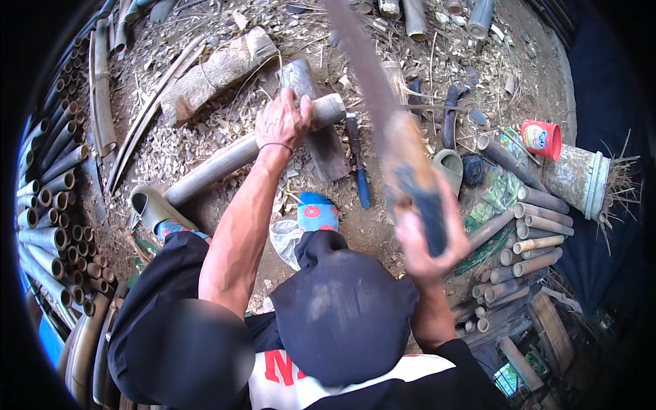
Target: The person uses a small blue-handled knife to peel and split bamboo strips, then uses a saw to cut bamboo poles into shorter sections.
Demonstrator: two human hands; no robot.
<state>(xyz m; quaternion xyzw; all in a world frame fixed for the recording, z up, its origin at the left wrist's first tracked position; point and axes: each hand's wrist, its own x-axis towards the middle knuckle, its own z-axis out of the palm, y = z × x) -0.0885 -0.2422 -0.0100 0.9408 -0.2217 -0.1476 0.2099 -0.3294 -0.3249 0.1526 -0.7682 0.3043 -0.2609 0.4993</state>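
Centrally, a long bamboo pole (239, 154) is laid across a dark chopping block (321, 137) and gripped by the left hand (281, 123). Beside the pole, a raised machete (383, 109) is clasped by the right hand (427, 239). A blue-handled chisel (357, 160) lies near the block.

ground (225, 137): bare earth, covered with wood chips and dry shavings.
left edge: stacked bamboo tubes (51, 205), cut ends facing inward.
right side: short bamboo sections (533, 232) in a loose pile.
upper right: red plastic cup (542, 139).
light: daylight, outdoors, soft shadows.
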